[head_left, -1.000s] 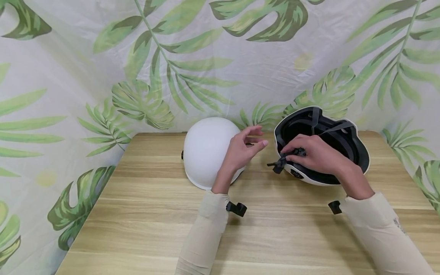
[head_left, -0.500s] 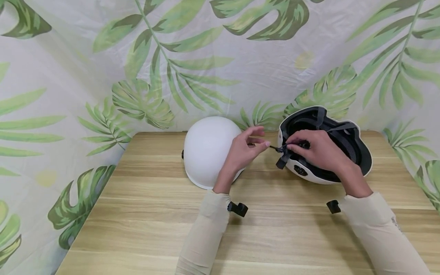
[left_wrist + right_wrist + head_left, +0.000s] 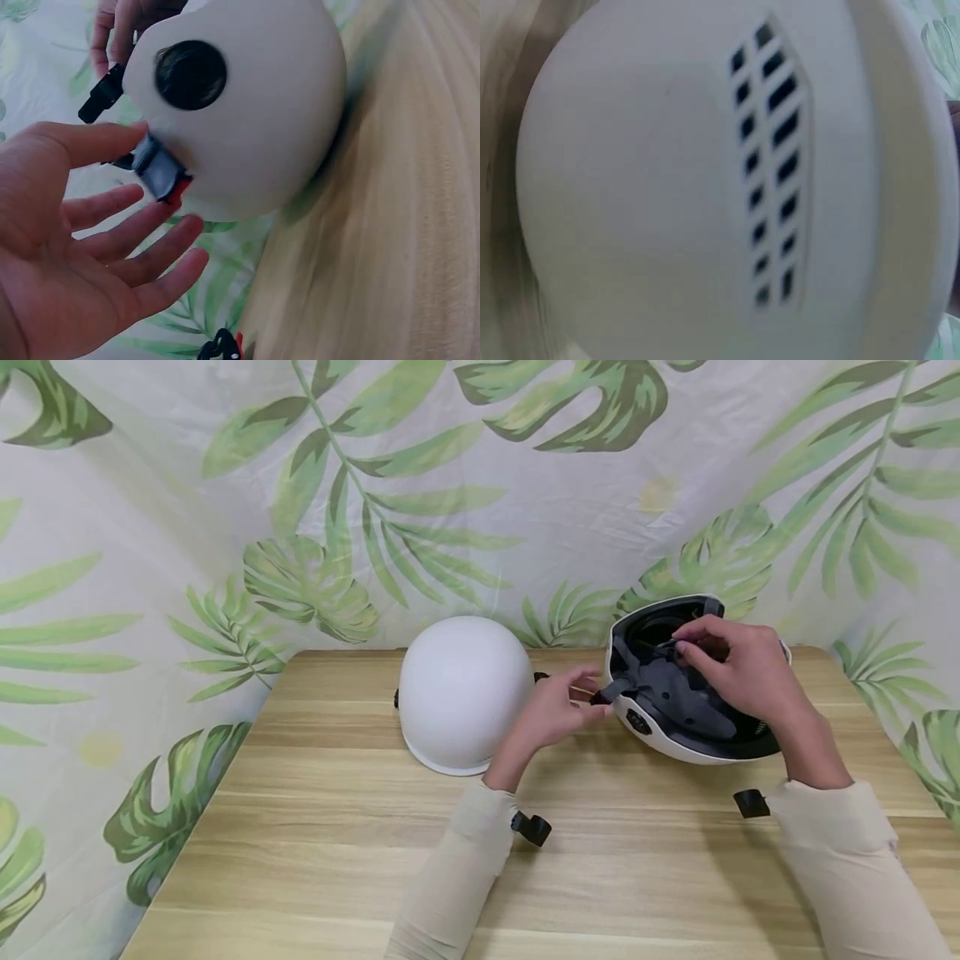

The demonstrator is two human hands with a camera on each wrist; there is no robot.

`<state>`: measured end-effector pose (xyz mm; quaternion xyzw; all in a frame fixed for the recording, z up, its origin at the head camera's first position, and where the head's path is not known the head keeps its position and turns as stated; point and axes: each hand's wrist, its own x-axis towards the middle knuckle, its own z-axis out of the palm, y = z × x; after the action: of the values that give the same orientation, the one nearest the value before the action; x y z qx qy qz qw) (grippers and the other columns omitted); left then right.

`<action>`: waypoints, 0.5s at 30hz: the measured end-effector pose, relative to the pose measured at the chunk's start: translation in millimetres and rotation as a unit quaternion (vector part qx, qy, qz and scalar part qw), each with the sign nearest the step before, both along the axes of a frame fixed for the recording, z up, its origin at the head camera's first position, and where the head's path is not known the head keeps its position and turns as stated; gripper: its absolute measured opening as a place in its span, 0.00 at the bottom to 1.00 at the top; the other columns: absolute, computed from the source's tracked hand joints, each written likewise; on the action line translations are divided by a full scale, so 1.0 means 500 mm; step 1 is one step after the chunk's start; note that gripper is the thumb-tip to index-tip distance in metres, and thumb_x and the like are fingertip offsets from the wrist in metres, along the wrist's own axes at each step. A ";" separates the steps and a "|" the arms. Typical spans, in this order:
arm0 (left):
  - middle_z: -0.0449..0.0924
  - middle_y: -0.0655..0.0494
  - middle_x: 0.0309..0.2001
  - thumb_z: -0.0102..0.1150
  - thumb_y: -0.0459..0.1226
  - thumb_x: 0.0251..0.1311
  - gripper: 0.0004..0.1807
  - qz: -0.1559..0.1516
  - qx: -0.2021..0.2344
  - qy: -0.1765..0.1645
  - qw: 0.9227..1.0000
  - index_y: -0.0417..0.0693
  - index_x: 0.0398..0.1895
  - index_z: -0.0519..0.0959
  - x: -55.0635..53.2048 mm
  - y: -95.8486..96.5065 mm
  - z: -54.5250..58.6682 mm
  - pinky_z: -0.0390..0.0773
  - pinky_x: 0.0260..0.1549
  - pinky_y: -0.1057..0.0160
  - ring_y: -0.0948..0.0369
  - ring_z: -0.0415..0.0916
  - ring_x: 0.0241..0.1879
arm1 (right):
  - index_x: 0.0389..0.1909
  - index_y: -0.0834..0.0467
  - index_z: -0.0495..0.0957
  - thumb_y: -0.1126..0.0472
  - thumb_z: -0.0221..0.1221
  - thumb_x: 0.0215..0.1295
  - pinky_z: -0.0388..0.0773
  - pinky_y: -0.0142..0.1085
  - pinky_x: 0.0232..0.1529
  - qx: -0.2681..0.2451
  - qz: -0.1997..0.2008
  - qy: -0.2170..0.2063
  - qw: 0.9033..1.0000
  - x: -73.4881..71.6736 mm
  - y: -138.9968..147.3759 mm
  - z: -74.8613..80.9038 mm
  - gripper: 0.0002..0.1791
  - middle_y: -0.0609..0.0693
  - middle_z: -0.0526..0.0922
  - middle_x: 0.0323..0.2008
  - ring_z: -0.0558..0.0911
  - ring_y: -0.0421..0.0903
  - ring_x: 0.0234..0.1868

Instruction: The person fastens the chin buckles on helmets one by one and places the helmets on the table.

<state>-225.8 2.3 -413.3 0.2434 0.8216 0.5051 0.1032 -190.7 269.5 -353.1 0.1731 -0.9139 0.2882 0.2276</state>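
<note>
A white helmet [image 3: 663,745] lies upside down at the table's right, its black padded inside facing up. My left hand [image 3: 555,714] is at its left rim, where thumb and index finger pinch a black strap buckle [image 3: 160,171] with a red edge; the other fingers are spread. Over the helmet's opening, my right hand [image 3: 750,672] pinches a dark strap [image 3: 666,646] between thumb and fingertips. A round black dial [image 3: 190,74] sits on the shell near the buckle. The right wrist view is filled by the white shell with its vent slots [image 3: 784,135]; the right fingers are hidden there.
A second white helmet [image 3: 457,685] stands dome up just left of my left hand, a black fitting at its side. The wooden table [image 3: 337,860] meets a leaf-print cloth [image 3: 420,485] behind.
My left hand has moved right to the helmet's buckle. My right hand has moved right and up across the opening with a strap, and the helmet has turned slightly, showing more inner padding.
</note>
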 end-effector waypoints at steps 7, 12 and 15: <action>0.89 0.41 0.49 0.69 0.30 0.66 0.23 0.052 0.055 0.034 0.997 0.41 0.64 0.80 -0.001 0.003 -0.002 0.84 0.41 0.70 0.48 0.90 0.47 | 0.52 0.55 0.87 0.68 0.64 0.73 0.67 0.24 0.22 -0.009 0.007 -0.026 1.000 0.005 0.008 -0.010 0.11 0.53 0.92 0.32 0.82 0.24 0.28; 0.87 0.39 0.49 0.68 0.29 0.66 0.22 0.076 0.129 0.046 0.988 0.41 0.63 0.80 0.000 -0.003 0.009 0.86 0.41 0.69 0.49 0.89 0.44 | 0.52 0.55 0.89 0.70 0.62 0.73 0.67 0.26 0.21 -0.019 0.017 -0.038 0.999 0.006 0.005 -0.018 0.13 0.52 0.92 0.32 0.85 0.27 0.29; 0.87 0.39 0.50 0.68 0.28 0.66 0.21 0.084 0.166 0.061 0.981 0.40 0.62 0.80 0.003 -0.005 0.019 0.87 0.43 0.68 0.49 0.88 0.44 | 0.51 0.55 0.89 0.69 0.63 0.74 0.68 0.25 0.22 -0.031 0.025 -0.050 0.998 0.006 0.005 -0.022 0.12 0.54 0.93 0.34 0.84 0.23 0.30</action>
<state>-224.5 -0.1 -403.7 0.2178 0.7487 0.6253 -0.0316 -187.5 271.8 -364.3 0.1744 -0.9102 0.3301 0.1791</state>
